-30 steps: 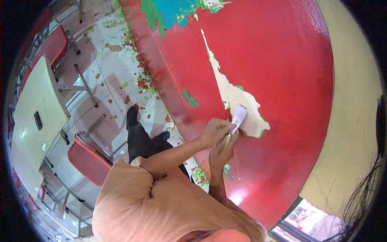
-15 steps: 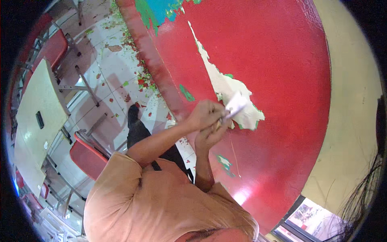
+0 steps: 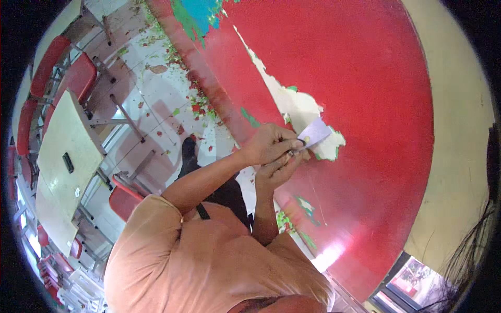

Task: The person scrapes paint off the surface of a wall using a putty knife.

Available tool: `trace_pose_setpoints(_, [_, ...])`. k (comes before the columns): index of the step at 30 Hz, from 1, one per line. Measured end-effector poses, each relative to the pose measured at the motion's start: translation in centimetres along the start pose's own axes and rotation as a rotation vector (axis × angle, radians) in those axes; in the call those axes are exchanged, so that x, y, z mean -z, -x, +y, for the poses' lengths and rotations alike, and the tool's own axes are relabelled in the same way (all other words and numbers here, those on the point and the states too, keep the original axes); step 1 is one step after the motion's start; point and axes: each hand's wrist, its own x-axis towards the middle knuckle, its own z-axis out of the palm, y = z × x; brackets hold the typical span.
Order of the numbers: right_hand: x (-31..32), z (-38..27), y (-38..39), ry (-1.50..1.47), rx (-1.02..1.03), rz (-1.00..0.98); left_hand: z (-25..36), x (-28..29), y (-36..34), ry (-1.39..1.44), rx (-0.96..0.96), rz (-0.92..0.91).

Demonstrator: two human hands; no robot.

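Note:
A scraper (image 3: 314, 132) with a flat pale blade is in front of a red painted wall (image 3: 365, 94). My left hand (image 3: 267, 145) closes round the scraper near the base of its blade. My right hand (image 3: 281, 170) is just below, its fingers also closed on the scraper's lower part. Most of the handle is hidden by my fingers. Behind the blade lies a bare cream patch (image 3: 297, 104) where red paint has come off, edged with green. I cannot tell whether the blade touches the wall.
Paint flakes (image 3: 201, 101) litter the tiled floor along the wall's foot. A pale table (image 3: 68, 141) with a small dark object (image 3: 68, 163) stands at the left, red chairs (image 3: 78, 78) around it. A blue and green patch (image 3: 201, 18) shows higher up, a beige band (image 3: 454, 130) at the right.
The scraper's blade has turned, so its broad face shows more plainly and less blurred. Both hands stay together on it. The whole view has shifted slightly.

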Motion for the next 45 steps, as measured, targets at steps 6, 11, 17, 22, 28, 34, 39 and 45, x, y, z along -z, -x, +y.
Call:
trace_pose_setpoints(6, [0.7,1.6,-0.5,-0.01,-0.068,-0.169,-2.1,-0.8,-0.9,-0.071,-0.053,0.048])
trace_pose_setpoints(11, [1.2,1.1,1.7,-0.005,-0.128,-0.115,-6.6,-1.9,0.6,-0.079,-0.074,0.099])
trace_pose_setpoints(17, [0.5,0.1,-1.0,0.034,-0.182,-0.19,-4.3,-0.4,-0.7,-0.201,-0.016,0.128])
trace_pose_setpoints(22, [-0.6,1.7,2.0,-0.155,-0.171,-0.156,-5.2,-0.6,0.1,-0.111,0.151,0.119])
trace_pose_setpoints(28, [0.0,2.3,2.5,-0.021,-0.18,-0.149,-5.7,-0.6,0.9,0.039,0.002,0.12])
trace_pose_setpoints(34, [-0.1,-1.1,-4.7,0.268,-0.076,-0.325,-0.7,0.6,-2.6,0.048,-0.165,0.17])
trace_pose_setpoints(39, [-0.9,-0.7,-3.7,0.025,-0.051,-0.094,-1.4,1.0,-2.3,-0.127,-0.251,0.195])
trace_pose_setpoints(45, [-0.9,-2.2,-1.6,-0.048,-0.12,-0.05,-3.3,0.5,-1.0,-0.108,-0.185,0.152])
